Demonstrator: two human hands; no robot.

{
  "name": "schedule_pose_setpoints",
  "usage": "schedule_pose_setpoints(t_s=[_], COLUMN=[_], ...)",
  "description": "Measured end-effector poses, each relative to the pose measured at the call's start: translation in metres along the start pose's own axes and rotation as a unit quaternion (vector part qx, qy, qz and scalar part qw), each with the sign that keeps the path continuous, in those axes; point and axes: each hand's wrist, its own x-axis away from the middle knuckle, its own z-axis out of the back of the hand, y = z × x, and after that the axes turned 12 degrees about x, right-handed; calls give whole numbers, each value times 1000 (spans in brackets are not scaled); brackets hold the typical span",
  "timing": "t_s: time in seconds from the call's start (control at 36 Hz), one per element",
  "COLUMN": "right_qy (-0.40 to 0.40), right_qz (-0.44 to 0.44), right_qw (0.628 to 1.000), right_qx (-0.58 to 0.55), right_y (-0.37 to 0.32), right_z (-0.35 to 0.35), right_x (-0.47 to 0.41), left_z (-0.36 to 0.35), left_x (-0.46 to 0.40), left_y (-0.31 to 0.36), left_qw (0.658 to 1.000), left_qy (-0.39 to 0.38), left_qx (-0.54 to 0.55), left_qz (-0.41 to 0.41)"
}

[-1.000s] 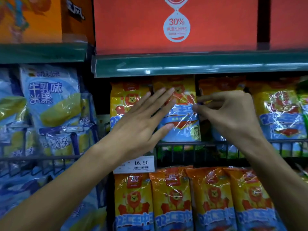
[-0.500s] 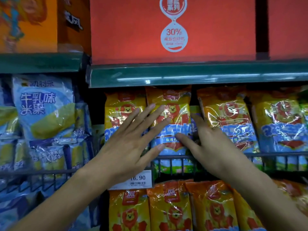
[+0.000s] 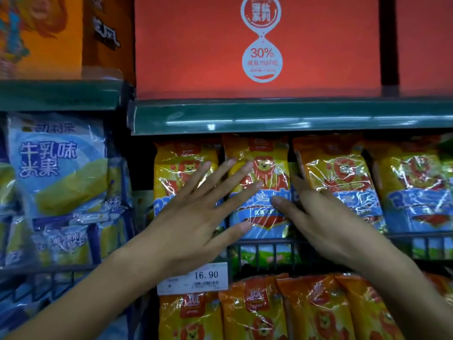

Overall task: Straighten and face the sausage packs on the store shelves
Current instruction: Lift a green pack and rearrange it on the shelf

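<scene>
Yellow-and-orange sausage packs with a lion print stand in a row behind a wire rail (image 3: 269, 246). My left hand (image 3: 196, 217) lies flat with fingers spread across the leftmost pack (image 3: 176, 163) and the middle pack (image 3: 267, 168). My right hand (image 3: 326, 222) holds the middle pack's right edge: the thumb presses its front and the fingers reach into the gap beside the tilted pack to its right (image 3: 338, 177). A further pack (image 3: 416, 187) stands at the far right. More sausage packs (image 3: 257, 312) fill the shelf below.
A green shelf edge (image 3: 294, 116) runs just above the packs, with a red box (image 3: 257, 45) and an orange box (image 3: 49, 38) on top. Blue snack bags (image 3: 56, 168) fill the left bay. A 16.90 price tag (image 3: 196, 278) hangs under my left wrist.
My right hand has dropped from pinching at the pack's upper edge to its right side, thumb on the front. The left hand stays spread on the packs. The view has tilted upward.
</scene>
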Motion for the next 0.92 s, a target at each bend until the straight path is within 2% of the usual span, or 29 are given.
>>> schedule_pose_setpoints(t_s=[0.08,0.17,0.22,0.28,0.33,0.36,0.47,0.61,0.75,0.86,0.92], right_qy=[28,79,160,269,360,373,323,191,101,48,43], right_qz=[12,55,77,78,53,30,-31,-38,0,33,56], right_qw=[999,995,982,955,928,925,945,965,977,993,993], right_qx=[9,0,-58,-101,-86,-72,29,176,186,102,96], right_y=[-2,4,17,36,60,71,102,103,103,116,120], right_z=[-3,2,11,21,31,37,52,58,63,65,62], right_x=[4,16,30,42,48,50,48,31,17,15,17], left_z=[-2,-3,-3,-5,-10,-13,-28,-46,-52,-53,-53], left_x=[1,0,-5,-15,-27,-34,-64,-90,-88,-85,-84], left_y=[1,2,4,12,27,35,67,76,79,82,83], left_qw=[1000,999,997,997,995,995,996,1000,1000,1000,999], left_qy=[4,27,45,69,76,70,25,11,20,21,15], left_qx=[-6,35,50,44,45,49,52,9,-11,-21,-28], left_qz=[2,23,24,-6,-45,-59,-69,-23,-12,-5,-4])
